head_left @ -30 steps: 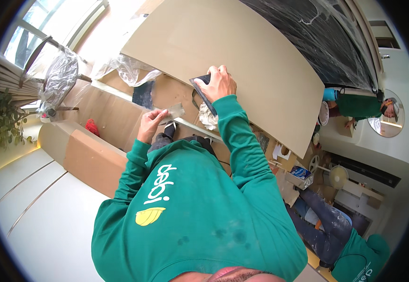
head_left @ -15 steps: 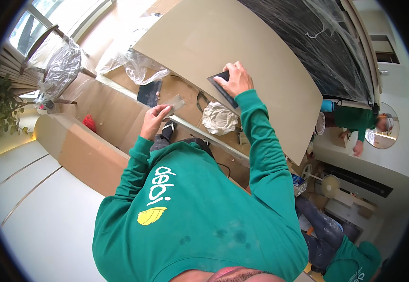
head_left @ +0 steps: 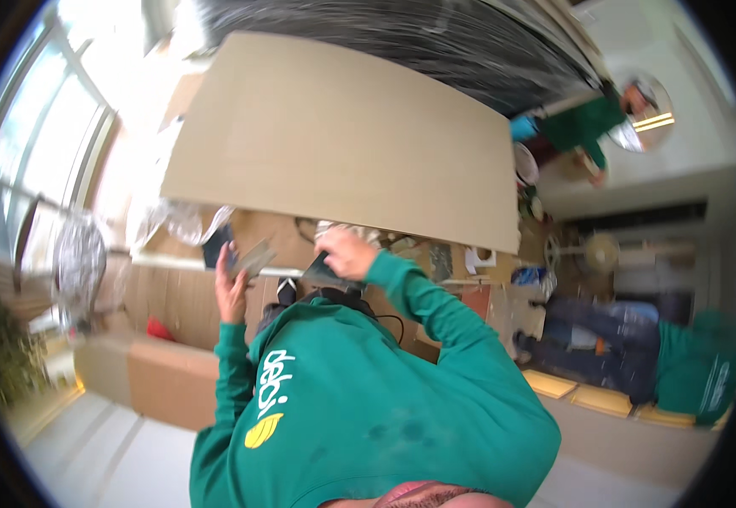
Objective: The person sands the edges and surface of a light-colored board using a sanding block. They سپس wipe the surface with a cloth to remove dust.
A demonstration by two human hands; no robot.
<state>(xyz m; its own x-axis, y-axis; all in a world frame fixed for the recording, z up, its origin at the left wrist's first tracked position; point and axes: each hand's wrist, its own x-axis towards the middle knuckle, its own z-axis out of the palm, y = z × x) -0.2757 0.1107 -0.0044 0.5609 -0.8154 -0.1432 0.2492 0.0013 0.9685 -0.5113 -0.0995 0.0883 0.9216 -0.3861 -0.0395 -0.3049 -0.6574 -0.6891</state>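
My left hand (head_left: 231,292) is closed on a small greyish scraper (head_left: 255,258), its flat blade pointing up and right. In my right hand (head_left: 347,252) is a wide dark spreader (head_left: 322,270), gripped along its top and held just off the near edge of a large beige board (head_left: 342,140). The two blades are apart, with a short gap between them. Behind my left hand lies a dark flat plate (head_left: 215,245). Motion blurs the view somewhat, so the blade edges are not sharp.
Clear plastic sheeting (head_left: 177,222) hangs by the board's left corner. A plastic-wrapped chair (head_left: 80,262) stands left, near a cardboard-covered ledge (head_left: 173,372). Dark wrapped furniture (head_left: 368,51) is beyond the board. One co-worker (head_left: 584,123) is far right, another (head_left: 639,347) nearer, beside a fan (head_left: 600,252).
My right hand has come off the beige board with the spreader, down and left toward the scraper. My left hand has tilted upright, and the whole view has turned.
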